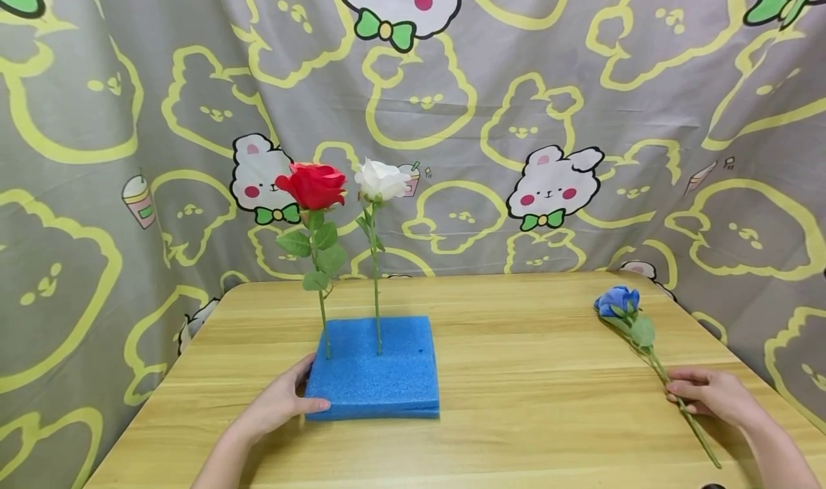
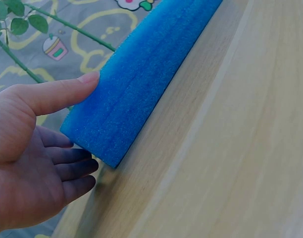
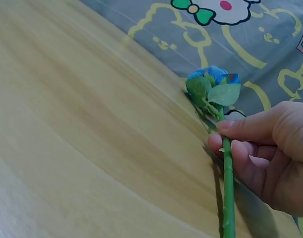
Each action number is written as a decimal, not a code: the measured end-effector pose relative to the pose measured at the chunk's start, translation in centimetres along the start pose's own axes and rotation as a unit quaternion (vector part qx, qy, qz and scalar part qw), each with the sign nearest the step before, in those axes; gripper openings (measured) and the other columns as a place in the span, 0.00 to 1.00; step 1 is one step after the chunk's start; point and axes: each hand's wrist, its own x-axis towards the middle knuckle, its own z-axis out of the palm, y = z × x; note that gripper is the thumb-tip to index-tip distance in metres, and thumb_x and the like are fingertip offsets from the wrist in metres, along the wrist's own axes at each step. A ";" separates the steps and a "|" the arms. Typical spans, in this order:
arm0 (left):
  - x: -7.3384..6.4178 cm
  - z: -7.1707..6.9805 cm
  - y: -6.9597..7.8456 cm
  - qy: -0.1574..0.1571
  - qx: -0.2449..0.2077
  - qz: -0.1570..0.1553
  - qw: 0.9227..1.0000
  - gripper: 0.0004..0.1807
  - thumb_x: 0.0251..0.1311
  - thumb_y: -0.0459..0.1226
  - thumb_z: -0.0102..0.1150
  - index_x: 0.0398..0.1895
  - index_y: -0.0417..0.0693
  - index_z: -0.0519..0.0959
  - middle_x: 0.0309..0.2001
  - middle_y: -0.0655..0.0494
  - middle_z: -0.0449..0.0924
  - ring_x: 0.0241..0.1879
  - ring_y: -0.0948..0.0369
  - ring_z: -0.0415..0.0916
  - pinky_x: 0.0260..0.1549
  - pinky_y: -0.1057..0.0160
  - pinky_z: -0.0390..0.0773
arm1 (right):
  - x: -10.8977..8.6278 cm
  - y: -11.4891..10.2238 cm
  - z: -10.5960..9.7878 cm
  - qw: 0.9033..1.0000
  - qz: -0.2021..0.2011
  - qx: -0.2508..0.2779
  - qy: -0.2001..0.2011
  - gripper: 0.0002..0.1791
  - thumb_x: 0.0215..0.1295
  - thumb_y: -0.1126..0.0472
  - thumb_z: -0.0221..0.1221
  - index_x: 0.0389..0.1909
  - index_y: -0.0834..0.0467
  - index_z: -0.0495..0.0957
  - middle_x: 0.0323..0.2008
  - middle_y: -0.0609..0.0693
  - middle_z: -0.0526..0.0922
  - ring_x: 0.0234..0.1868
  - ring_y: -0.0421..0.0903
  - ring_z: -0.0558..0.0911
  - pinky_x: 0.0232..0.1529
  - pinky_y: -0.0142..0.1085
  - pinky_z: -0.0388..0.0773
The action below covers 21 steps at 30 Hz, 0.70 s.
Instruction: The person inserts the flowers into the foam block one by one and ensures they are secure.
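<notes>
A blue foam block (image 1: pixel 371 385) lies on the table with a red rose (image 1: pixel 314 186) and a white rose (image 1: pixel 381 181) standing upright in it. My left hand (image 1: pixel 277 403) is at the block's left end. In the left wrist view, the thumb (image 2: pixel 67 94) touches the block's edge, while the other fingers extend loosely beside its end face. Over at the right, my right hand (image 1: pixel 716 396) pinches the stem of a blue rose (image 1: pixel 617 302) between thumb and fingers. The right wrist view shows this green stem (image 3: pixel 227 188) passing between the fingertips, with bloom and leaves beyond them.
The wooden table (image 1: pixel 529 374) spans the space between both hands. Behind it and along the sides hangs a grey curtain (image 1: pixel 452 109) with cartoon bears and rabbits. A small dark object (image 1: pixel 713 486) shows at the bottom edge, near the right forearm.
</notes>
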 end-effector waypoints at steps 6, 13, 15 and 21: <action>-0.1 0.0 0.2 0.001 0.011 0.002 1.000 0.53 0.50 0.39 0.68 0.67 0.23 0.43 0.67 0.26 0.44 0.66 0.37 0.46 0.61 0.43 0.53 | 0.2 -0.6 0.5 1.000 -0.020 0.001 -0.012 0.28 0.66 0.61 0.56 0.53 0.83 0.63 0.33 0.46 0.84 0.31 0.37 0.81 0.31 0.32 0.79; -0.2 0.0 0.2 0.002 0.017 0.003 1.000 0.53 0.50 0.39 0.68 0.67 0.23 0.43 0.67 0.26 0.44 0.66 0.37 0.47 0.61 0.42 0.53 | 0.8 -1.7 1.3 0.998 -0.047 0.024 -0.025 0.24 0.65 0.64 0.55 0.52 0.82 0.65 0.33 0.46 0.84 0.32 0.38 0.81 0.31 0.31 0.79; -0.1 0.0 0.2 0.002 0.013 -0.002 1.000 0.53 0.50 0.39 0.68 0.68 0.24 0.43 0.67 0.26 0.44 0.66 0.37 0.46 0.61 0.42 0.52 | 1.0 -2.0 1.6 0.998 -0.051 0.032 -0.028 0.22 0.65 0.64 0.55 0.51 0.80 0.67 0.33 0.46 0.84 0.32 0.38 0.81 0.31 0.30 0.79; -0.1 0.0 0.2 0.002 0.010 -0.002 1.000 0.54 0.50 0.40 0.68 0.67 0.23 0.43 0.67 0.26 0.44 0.66 0.37 0.46 0.61 0.42 0.52 | 1.4 -3.1 2.7 0.994 -0.077 0.065 -0.040 0.11 0.65 0.66 0.55 0.46 0.65 0.75 0.33 0.47 0.83 0.33 0.39 0.81 0.32 0.30 0.79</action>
